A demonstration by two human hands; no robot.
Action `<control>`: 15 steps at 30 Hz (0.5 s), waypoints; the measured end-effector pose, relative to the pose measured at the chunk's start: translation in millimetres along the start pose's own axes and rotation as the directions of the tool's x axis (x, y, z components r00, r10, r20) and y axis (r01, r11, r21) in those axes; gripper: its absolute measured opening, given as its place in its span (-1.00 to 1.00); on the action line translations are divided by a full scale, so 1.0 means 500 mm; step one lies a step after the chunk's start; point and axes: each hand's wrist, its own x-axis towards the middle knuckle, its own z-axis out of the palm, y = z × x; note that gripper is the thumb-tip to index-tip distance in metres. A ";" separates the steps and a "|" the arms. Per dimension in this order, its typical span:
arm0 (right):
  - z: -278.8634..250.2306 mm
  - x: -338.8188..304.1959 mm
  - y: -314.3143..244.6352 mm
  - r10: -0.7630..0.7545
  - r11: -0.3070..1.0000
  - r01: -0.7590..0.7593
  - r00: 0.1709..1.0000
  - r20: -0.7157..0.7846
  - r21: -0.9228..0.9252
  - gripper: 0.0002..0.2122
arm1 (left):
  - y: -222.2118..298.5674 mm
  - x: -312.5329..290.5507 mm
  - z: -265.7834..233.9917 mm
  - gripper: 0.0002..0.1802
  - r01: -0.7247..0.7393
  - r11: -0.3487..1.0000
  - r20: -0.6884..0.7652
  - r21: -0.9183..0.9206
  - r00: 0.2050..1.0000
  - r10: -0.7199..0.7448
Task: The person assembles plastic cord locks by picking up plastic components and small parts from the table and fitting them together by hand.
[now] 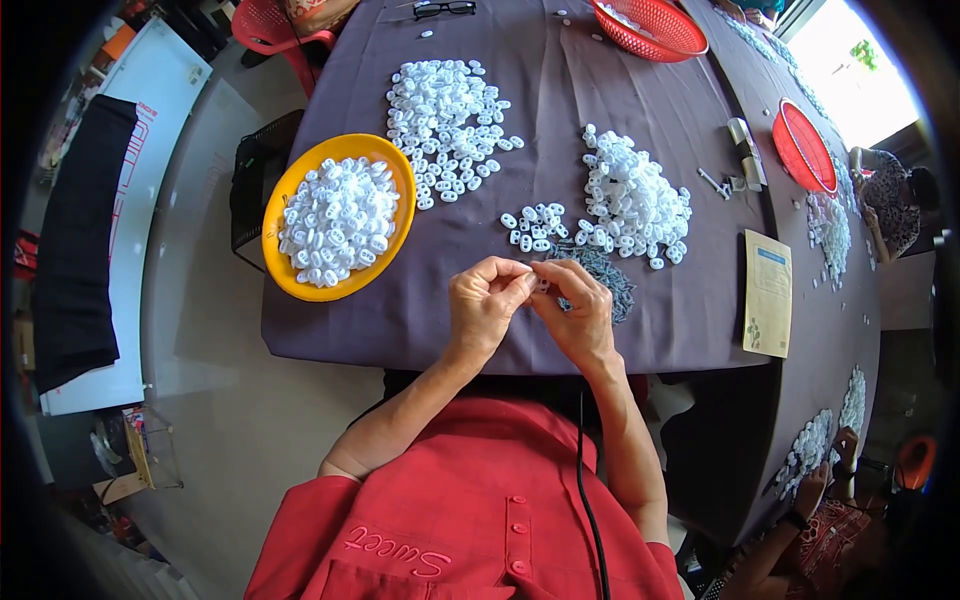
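My left hand [482,305] and my right hand [580,310] meet just above the table's near edge, fingertips pinched together. Between them shows part of a small white oval piece [543,285] with two holes; my fingers cover the rest. Right behind and beside my right hand lies a heap of small dark grey pieces [608,272], too fine to make out singly. A small cluster of white two-hole pieces [534,226] lies just beyond my hands. Farther back on the right rises a larger heap of the same white pieces [632,195].
An orange bowl [275,245] full of white pieces stands at the left, below another white heap [440,110]. A tan packet [767,290] lies on the right. Red baskets [660,45] and eyeglasses [445,9] are farther back. Other people work along the right side.
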 end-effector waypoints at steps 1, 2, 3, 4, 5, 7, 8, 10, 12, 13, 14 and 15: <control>0.000 -0.001 0.003 -0.014 1.000 0.014 1.000 0.008 -0.005 -0.76 | 0.000 0.000 0.000 -0.96 0.014 1.000 -0.006 0.015 1.000 -0.014; 0.001 -0.003 0.006 -0.013 1.000 0.014 1.000 0.007 -0.006 -0.76 | 0.002 -0.001 0.002 -0.96 0.015 1.000 -0.005 0.015 1.000 -0.015; 0.003 -0.004 0.010 -0.026 1.000 0.026 1.000 0.005 -0.016 -0.78 | 0.005 -0.002 0.004 -0.97 0.024 1.000 -0.009 -0.009 1.000 -0.024; 0.004 -0.005 0.013 -0.038 0.999 0.038 0.999 0.004 -0.026 -0.79 | 0.008 -0.003 0.005 -0.97 0.033 0.999 -0.013 -0.034 0.999 -0.033; 0.005 -0.006 0.014 -0.037 0.999 0.037 0.999 0.004 -0.025 -0.79 | 0.010 -0.004 0.007 -0.97 0.034 0.999 -0.013 -0.033 0.999 -0.034; 0.006 -0.006 0.014 -0.049 0.999 0.049 0.999 0.007 -0.009 -0.81 | 0.013 -0.005 0.009 -0.97 0.048 0.997 -0.040 -0.054 0.998 -0.050; 0.007 -0.006 0.014 -0.048 0.999 0.048 0.999 0.006 -0.009 -0.81 | 0.012 -0.005 0.009 -0.97 0.048 0.997 -0.039 -0.054 0.998 -0.050; 0.009 -0.007 0.014 -0.075 0.994 0.076 0.997 0.015 -0.076 -0.78 | 0.010 -0.006 0.006 -0.97 0.074 0.993 -0.051 -0.095 0.996 -0.079; 0.010 -0.007 0.017 -0.097 0.993 0.097 0.995 0.010 -0.074 -0.79 | 0.011 -0.006 0.006 -0.97 0.076 0.993 -0.048 -0.094 0.996 -0.081; 0.010 -0.007 0.020 -0.119 0.990 0.119 0.993 0.007 -0.072 -0.79 | 0.012 -0.006 0.006 -0.97 0.078 0.993 -0.046 -0.094 0.996 -0.082; 0.010 -0.008 0.022 -0.117 0.990 0.118 0.993 0.006 -0.072 -0.79 | 0.011 -0.006 0.007 -0.97 0.079 0.993 -0.045 -0.093 0.995 -0.083; 0.011 -0.008 0.024 -0.129 0.989 0.129 0.992 0.008 -0.077 -0.80 | 0.010 -0.007 0.007 -0.97 0.076 0.993 -0.052 -0.095 0.995 -0.081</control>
